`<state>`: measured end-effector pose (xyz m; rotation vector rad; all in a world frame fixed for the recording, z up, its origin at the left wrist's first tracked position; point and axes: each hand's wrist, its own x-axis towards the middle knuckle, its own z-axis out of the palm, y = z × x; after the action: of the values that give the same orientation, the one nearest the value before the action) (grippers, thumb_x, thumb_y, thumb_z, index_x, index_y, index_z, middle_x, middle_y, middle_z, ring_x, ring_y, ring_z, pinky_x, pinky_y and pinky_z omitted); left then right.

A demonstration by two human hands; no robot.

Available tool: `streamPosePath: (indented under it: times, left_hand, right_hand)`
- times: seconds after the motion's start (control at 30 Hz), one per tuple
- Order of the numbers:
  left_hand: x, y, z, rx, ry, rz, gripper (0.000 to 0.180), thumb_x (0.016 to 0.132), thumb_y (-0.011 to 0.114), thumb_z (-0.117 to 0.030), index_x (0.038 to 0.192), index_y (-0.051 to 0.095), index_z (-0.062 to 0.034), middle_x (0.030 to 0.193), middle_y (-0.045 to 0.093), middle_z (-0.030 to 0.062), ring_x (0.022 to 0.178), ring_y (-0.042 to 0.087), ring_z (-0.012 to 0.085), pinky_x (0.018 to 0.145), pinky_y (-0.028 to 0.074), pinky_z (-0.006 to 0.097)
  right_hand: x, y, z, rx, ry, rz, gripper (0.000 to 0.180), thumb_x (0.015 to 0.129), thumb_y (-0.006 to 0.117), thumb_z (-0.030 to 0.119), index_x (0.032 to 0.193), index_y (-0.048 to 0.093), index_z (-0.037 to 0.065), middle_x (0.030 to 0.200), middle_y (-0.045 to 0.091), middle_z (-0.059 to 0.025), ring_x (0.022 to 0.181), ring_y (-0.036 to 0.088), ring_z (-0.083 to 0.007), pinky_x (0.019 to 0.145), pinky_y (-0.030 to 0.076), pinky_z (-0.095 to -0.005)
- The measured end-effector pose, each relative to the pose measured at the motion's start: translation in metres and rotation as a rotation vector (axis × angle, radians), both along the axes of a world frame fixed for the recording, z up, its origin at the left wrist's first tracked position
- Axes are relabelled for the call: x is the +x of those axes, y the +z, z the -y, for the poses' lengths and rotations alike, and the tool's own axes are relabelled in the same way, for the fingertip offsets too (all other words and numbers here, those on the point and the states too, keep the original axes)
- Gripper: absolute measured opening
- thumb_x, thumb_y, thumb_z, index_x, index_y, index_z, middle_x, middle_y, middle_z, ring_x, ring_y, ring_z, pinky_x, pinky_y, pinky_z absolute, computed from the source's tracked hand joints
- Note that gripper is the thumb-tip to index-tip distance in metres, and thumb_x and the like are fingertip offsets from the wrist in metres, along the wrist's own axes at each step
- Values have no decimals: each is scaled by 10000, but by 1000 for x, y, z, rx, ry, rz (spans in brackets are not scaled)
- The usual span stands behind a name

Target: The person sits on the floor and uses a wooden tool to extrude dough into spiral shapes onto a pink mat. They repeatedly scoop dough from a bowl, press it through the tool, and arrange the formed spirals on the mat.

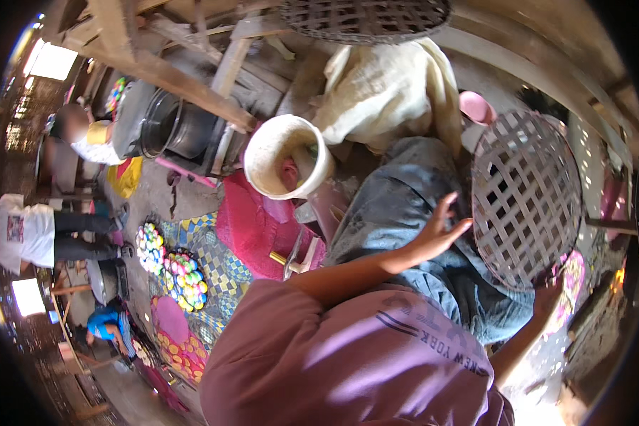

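A dark, round woven tray [527,199] with an open lattice stands tilted at my right side. My right hand [549,297] grips its lower edge, with the fingers partly hidden at the rim. Over my jeans, my left hand [437,240] is open, its thumb and fingers spread. It holds nothing and is just left of the tray's edge, seemingly apart from it. A second woven tray [366,18] shows at the top of the view, above a cream cloth [390,89].
Ahead to the left stands a white bucket [259,160] with things inside. Wooden beams [170,74] and dark pots [192,128] lie beyond. A small flame [618,278] burns at the far right. Other people [32,231] are on the left, near a patterned mat [220,248].
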<state>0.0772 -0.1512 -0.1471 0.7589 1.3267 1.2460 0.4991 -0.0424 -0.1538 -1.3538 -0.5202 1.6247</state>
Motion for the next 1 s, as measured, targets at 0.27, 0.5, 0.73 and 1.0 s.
streamPosePath:
  times: [0.27, 0.5, 0.73, 1.0]
  left_hand:
    - [-148, -34, 153, 152, 499, -903, 209, 912, 570, -48, 1114, 567, 4, 1130, 573, 190, 1055, 568, 301, 916, 461, 384]
    - [-307, -151, 376, -977, 460, -1050, 546, 823, 701, -310, 1237, 517, -5, 1270, 523, 254, 1186, 511, 395, 976, 439, 430]
    - [-213, -226, 372, -1197, 105, -1206, 1143, 664, 706, -690, 1477, 265, -18, 1423, 422, 241, 1406, 293, 355, 1118, 240, 584]
    - [-208, -212, 310, -814, 5, -959, 1110, 619, 840, -356, 1474, 214, -24, 1289, 515, 270, 1169, 538, 414, 983, 454, 476]
  right_hand:
    - [97, 32, 76, 210, -189, 314, 509, 1015, 407, 253, 1501, 303, 145, 1539, 269, -167, 1409, 301, -336, 1154, 291, -449]
    - [106, 59, 98, 100, -410, 476, 458, 1017, 392, 245, 1452, 371, 104, 1470, 364, -142, 1352, 377, -276, 1144, 300, -411]
    - [71, 97, 67, 210, -302, 589, 479, 1016, 386, 237, 1468, 341, 85, 1481, 365, -128, 1364, 363, -270, 1156, 267, -405]
    - [-31, 161, 24, 347, -167, 474, 495, 1021, 370, 230, 1481, 313, 57, 1481, 377, -112, 1365, 359, -258, 1165, 238, -395]
